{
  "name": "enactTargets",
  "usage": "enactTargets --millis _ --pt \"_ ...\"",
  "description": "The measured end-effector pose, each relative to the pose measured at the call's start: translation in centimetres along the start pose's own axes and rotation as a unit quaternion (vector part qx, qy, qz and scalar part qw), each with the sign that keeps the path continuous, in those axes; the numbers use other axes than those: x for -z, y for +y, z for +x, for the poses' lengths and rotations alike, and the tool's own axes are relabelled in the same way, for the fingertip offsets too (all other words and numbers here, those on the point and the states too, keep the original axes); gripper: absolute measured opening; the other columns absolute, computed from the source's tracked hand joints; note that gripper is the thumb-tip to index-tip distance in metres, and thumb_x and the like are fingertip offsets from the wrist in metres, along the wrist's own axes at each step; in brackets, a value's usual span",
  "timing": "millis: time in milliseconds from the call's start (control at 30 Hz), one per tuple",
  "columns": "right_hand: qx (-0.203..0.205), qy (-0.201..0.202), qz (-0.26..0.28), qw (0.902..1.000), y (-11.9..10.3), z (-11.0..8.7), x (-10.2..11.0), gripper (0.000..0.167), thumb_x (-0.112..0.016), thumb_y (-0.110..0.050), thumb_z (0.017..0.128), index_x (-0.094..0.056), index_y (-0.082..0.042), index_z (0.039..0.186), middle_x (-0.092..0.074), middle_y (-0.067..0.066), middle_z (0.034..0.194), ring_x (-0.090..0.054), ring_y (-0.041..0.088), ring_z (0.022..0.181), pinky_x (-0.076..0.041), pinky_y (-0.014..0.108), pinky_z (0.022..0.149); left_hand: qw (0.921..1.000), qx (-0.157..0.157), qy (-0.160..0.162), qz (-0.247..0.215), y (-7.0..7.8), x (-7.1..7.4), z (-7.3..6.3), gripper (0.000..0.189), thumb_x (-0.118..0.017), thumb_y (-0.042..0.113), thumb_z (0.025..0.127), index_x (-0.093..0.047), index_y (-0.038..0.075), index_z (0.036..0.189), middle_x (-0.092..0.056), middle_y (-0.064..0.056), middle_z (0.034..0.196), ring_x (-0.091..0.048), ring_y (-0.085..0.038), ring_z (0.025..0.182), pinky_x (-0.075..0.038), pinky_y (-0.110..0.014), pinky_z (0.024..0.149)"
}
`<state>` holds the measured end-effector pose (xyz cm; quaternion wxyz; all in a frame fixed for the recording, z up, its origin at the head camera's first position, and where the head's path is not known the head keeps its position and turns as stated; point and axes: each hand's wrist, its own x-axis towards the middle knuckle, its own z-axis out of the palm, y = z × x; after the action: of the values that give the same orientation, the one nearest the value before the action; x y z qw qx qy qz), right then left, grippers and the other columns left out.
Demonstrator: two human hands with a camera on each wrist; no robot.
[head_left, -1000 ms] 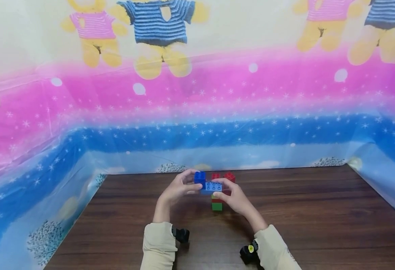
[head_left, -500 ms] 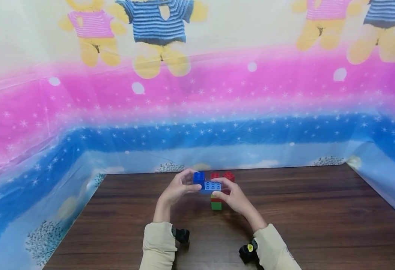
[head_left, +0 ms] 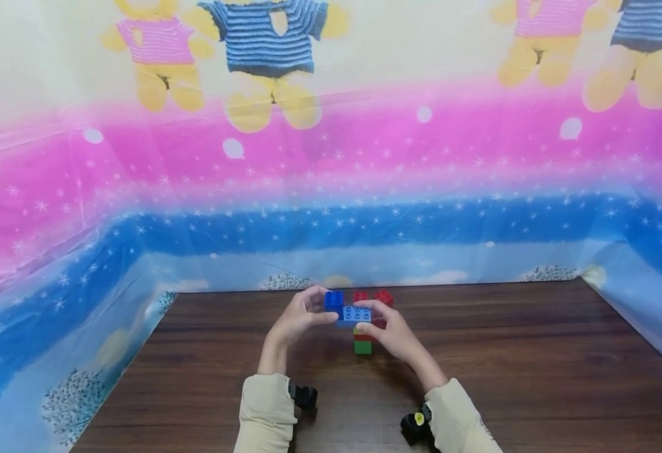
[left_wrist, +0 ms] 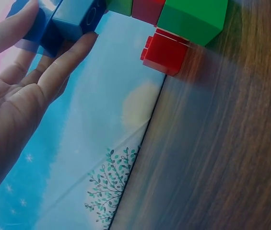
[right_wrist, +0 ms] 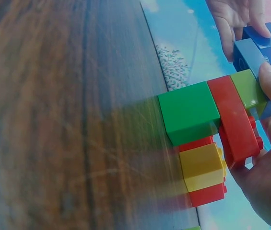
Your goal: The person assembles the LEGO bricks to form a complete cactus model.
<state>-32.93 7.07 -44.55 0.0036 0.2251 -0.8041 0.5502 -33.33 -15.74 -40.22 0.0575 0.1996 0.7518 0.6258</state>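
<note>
Between thumb and fingers, my left hand (head_left: 296, 319) pinches a dark blue toy building brick (head_left: 333, 298). This brick sits at the left end of a longer light blue brick (head_left: 356, 314). My right hand (head_left: 392, 329) grips the light blue brick at its right end. Under that end is an upright stack: a lime green brick (right_wrist: 248, 92), then a red brick (right_wrist: 235, 122), then a green block (right_wrist: 189, 114) standing on the table. The left end of the light blue brick juts out past the stack. Fingers cover part of both blue bricks.
Behind the stack stand more bricks, a red one (head_left: 384, 296) to the right and a yellow one (right_wrist: 201, 168) between red ones. The brown wooden table (head_left: 195, 377) ends at a printed cloth backdrop (head_left: 331, 226). Black wrist cameras (head_left: 416, 428) sit by the sleeves.
</note>
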Motion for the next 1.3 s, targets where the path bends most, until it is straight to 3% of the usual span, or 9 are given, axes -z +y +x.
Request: enactTargets --millis 500,600,767,900,1067,1300 --pt "-0.004 -0.003 0.005 1.0000 -0.1 0.0 0.2 0.041 -0.064 -0.025 0.094 -0.056 -0.018 0.133 -0.060 0.013 0.129 -0.058 0.031 0.114 -0.055 0.045 0.093 0.9998 -0.001 0.010 0.015 0.3 -0.2 0.0 0.030 -0.071 0.004 0.084 -0.058 -0.003 0.110 -0.065 0.000 0.100 -0.061 -0.013 0.097 -0.054 -0.033 0.087" --pt "-0.004 -0.002 0.006 1.0000 -0.1 0.1 0.2 0.041 -0.065 -0.025 0.094 -0.056 -0.018 0.133 -0.060 0.013 0.129 -0.058 0.031 0.114 -0.055 0.046 0.093 0.9998 0.007 0.010 0.017 0.3 -0.2 0.0 0.031 -0.070 0.005 0.085 -0.057 -0.001 0.112 -0.065 -0.005 0.104 -0.060 -0.015 0.100 -0.054 -0.035 0.090" --pt "-0.007 -0.001 0.006 1.0000 0.2 0.1 0.2 0.041 -0.065 -0.025 0.093 -0.057 -0.017 0.133 -0.061 0.014 0.128 -0.059 0.031 0.114 -0.055 0.046 0.092 0.9985 0.038 -0.008 0.038 0.2 -0.7 0.1 0.051 -0.068 0.008 0.086 -0.047 0.000 0.132 -0.059 -0.020 0.124 -0.057 -0.025 0.111 -0.050 -0.046 0.100" --pt "-0.015 0.002 0.008 0.9999 0.3 0.0 0.1 0.041 -0.066 -0.025 0.093 -0.057 -0.017 0.133 -0.061 0.014 0.127 -0.059 0.031 0.113 -0.055 0.046 0.091 0.9971 0.054 -0.015 0.052 -0.2 -1.4 0.2 0.064 -0.069 0.011 0.086 -0.040 0.001 0.142 -0.055 -0.022 0.131 -0.057 -0.030 0.115 -0.045 -0.051 0.106" --pt "-0.015 0.002 0.010 0.9998 0.2 0.1 0.0 0.042 -0.066 -0.025 0.093 -0.057 -0.018 0.133 -0.061 0.013 0.128 -0.059 0.032 0.115 -0.055 0.047 0.093 0.9984 0.045 -0.001 0.034 -0.4 -1.9 0.4 0.053 -0.070 0.008 0.086 -0.047 0.000 0.133 -0.058 -0.020 0.125 -0.058 -0.028 0.111 -0.047 -0.051 0.104" --pt "-0.010 0.004 0.010 0.9999 0.2 -0.1 0.2 0.041 -0.065 -0.024 0.094 -0.056 -0.018 0.133 -0.060 0.013 0.129 -0.057 0.032 0.117 -0.053 0.047 0.094 0.9990 0.042 0.009 0.012 -0.6 -2.7 0.9 0.049 -0.073 0.008 0.084 -0.048 -0.002 0.125 -0.058 -0.018 0.116 -0.058 -0.023 0.102 -0.052 -0.041 0.095"
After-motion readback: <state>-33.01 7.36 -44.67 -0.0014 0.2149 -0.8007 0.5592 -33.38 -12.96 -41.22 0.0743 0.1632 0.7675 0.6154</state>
